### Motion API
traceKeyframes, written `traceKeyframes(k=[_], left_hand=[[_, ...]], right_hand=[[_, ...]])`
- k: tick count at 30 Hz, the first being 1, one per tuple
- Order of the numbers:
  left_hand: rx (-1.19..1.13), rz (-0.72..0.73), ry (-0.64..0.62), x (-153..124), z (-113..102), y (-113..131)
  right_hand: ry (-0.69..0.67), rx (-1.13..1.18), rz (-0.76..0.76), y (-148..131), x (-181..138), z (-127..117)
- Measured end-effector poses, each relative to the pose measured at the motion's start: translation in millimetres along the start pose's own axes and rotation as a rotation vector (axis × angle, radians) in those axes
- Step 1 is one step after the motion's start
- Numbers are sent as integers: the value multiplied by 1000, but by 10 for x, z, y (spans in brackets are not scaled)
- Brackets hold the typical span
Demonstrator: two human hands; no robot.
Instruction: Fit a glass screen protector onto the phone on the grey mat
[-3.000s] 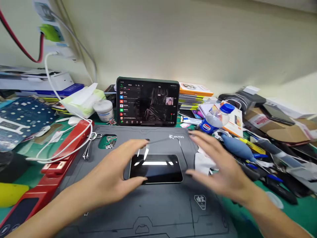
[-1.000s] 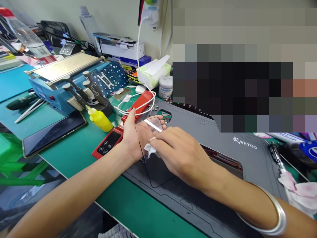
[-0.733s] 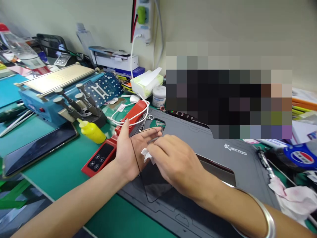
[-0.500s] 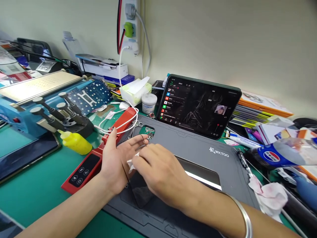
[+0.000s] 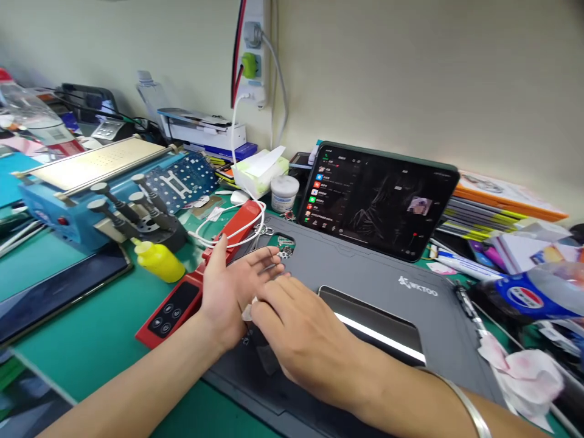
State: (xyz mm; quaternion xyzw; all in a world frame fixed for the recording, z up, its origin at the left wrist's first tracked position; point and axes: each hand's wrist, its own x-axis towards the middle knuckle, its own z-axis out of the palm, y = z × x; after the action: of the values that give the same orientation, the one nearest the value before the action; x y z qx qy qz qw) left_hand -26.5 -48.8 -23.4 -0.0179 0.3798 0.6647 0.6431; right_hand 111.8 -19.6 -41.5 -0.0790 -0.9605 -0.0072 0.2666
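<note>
My left hand [image 5: 230, 286] is turned palm up, thumb raised and fingers loosely spread. A dark, thin, phone-like panel [image 5: 265, 353] lies tilted against its palm, mostly hidden by my right hand. My right hand [image 5: 296, 322], with fingers pinched, holds a crumpled white tissue [image 5: 249, 310] close over the left palm and the panel. Beneath both hands spreads a grey work mat [image 5: 365, 255]. A dark phone-shaped piece [image 5: 369, 319] with a bright reflection lies on it, right of my right hand.
A red tool with touch buttons [image 5: 176, 310] lies left of my left hand, beside a yellow bottle [image 5: 159, 261]. Behind the mat stands a tablet [image 5: 378, 201]. To the right are a pen [image 5: 469, 307], used tissue [image 5: 531, 377] and a drink bottle [image 5: 533, 295].
The whole view has shifted, so things appear further right and slightly lower. Less of the dark panel shows now. The tissue stays in my right hand at the left palm.
</note>
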Motion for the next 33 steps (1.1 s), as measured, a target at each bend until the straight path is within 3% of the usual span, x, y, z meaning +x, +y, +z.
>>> traceKeyframes(k=[14,22,26,29,33], left_hand=[[-125,152,-72,35,-58,257],[-227,302,-15,13,-35,417],[-236,294,-18,28,-48,441],[-241,295,-31,34,-64,447],[-233,315,-24,32,-81,454]], right_hand=[[-139,106,-75,-266,-16,-106],[-130,95,-49,-356,-29,-82],[-116,129,-43,-437,-44,-131],[-155,137,-45,-401,-23,-198],[-146,166,-17,-119,67,-300]])
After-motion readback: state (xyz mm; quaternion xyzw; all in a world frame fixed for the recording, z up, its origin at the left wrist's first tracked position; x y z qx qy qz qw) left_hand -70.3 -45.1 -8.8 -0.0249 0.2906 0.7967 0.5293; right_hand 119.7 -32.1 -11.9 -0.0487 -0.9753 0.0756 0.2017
